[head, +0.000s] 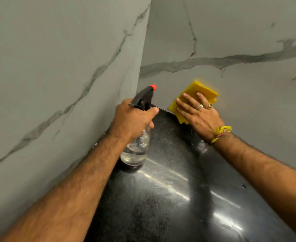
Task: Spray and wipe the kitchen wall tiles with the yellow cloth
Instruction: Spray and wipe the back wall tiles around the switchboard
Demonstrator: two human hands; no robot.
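Note:
A folded yellow cloth [198,89] lies flat against the right-hand wall tile [248,102], low down near the corner. My right hand [198,113] presses on it with fingers spread. My left hand [133,120] grips the neck of a clear spray bottle [135,151] with a black trigger head and red nozzle [153,87]. The nozzle points toward the corner where the two grey marble-look walls meet. The bottle holds a little clear liquid and hangs just above the counter.
A glossy black speckled countertop [170,198] fills the lower middle and runs into the corner. The left wall tile [56,84] rises beside my left arm. Small droplets and light reflections mark the counter.

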